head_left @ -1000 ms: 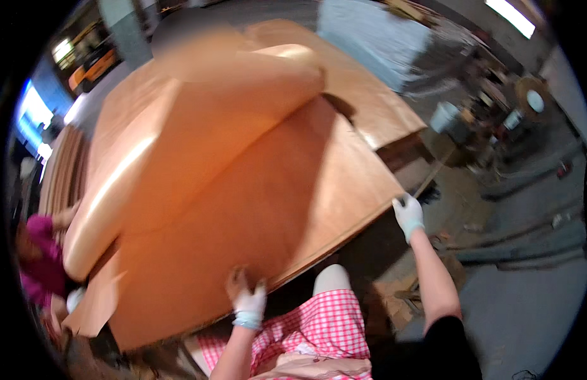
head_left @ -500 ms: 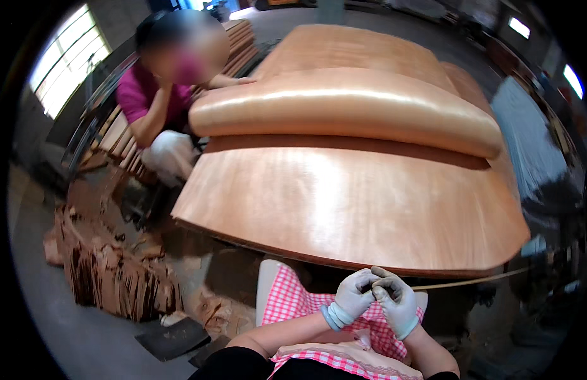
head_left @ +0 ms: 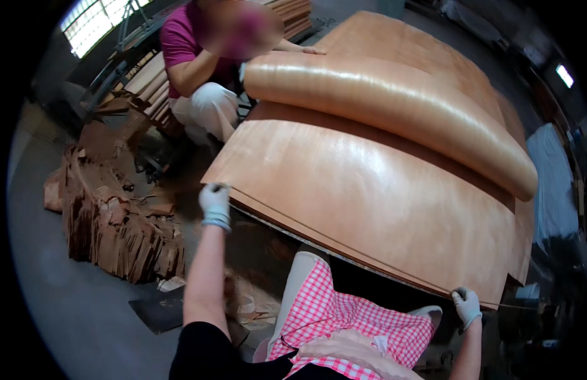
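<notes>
Both hands wear pale work gloves and are apart along the near edge of a wood veneer sheet point(head_left: 369, 183) lying on a stack. At the sheet's near left corner, my left hand point(head_left: 215, 201) is closed in a pinch. My right hand point(head_left: 466, 305) is closed too, fingers bent at the near edge towards the right. A thin pale strip point(head_left: 505, 306) runs along this edge between the hands and sticks out past my right hand; whether it is wood or cord I cannot tell. Farther back, a veneer roll point(head_left: 369, 104) lies across the sheet.
A co-worker in a magenta shirt point(head_left: 179, 38) sits at the far left, one hand on the wood behind the roll. Bundled brown veneer scraps point(head_left: 122, 234) stand on the floor to the left. Plastic-covered material point(head_left: 553, 183) is at the right. My checked apron point(head_left: 363, 310) faces the stack.
My hands were together above my lap, with the strip trailing right. They have spread apart to the sheet's near edge, left hand to the corner. The view has shifted and tilted.
</notes>
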Action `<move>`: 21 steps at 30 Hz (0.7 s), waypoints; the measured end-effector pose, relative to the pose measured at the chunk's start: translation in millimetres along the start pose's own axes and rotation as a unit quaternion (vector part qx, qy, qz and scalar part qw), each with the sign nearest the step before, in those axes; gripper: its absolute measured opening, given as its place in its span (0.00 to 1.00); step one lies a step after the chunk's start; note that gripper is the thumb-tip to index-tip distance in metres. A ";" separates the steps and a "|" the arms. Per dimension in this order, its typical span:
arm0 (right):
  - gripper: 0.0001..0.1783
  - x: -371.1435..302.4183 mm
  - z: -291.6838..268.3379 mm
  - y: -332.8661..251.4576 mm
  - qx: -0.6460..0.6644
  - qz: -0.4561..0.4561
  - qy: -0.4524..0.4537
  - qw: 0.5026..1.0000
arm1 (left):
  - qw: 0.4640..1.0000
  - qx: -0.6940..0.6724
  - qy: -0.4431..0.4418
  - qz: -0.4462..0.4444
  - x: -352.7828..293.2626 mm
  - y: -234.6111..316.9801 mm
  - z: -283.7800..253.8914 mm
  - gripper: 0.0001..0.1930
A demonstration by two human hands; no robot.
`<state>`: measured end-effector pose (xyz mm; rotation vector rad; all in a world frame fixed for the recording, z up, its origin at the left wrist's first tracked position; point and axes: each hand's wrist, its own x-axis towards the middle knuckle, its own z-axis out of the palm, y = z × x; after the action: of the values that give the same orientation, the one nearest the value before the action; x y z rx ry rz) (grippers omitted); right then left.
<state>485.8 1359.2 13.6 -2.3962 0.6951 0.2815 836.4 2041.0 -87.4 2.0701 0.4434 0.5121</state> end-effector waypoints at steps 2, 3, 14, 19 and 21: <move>0.12 0.5 -9.4 27.1 -0.043 0.010 0.025 0.999 | 0.998 0.052 -0.014 -0.020 28.6 -3.3 -6.8 0.07; 0.13 4.9 -11.1 32.9 -0.056 0.027 0.024 0.998 | 0.996 0.086 -0.014 -0.020 40.3 -11.6 -11.5 0.09; 0.27 53.2 13.9 32.2 -0.207 0.141 -0.026 0.968 | 0.978 0.159 -0.115 -0.069 57.4 -25.7 -6.9 0.17; 0.26 53.1 7.5 31.7 -0.169 0.151 -0.074 0.971 | 0.910 0.364 0.014 0.196 -60.8 99.5 62.5 0.27; 0.26 58.0 11.8 29.9 -0.159 0.144 -0.074 0.974 | 0.887 0.298 -0.097 0.340 -133.8 114.2 118.0 0.31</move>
<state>517.9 1322.7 -31.5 -2.5318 0.9910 0.7344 796.7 1833.5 -71.4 2.8464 -0.3216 0.6099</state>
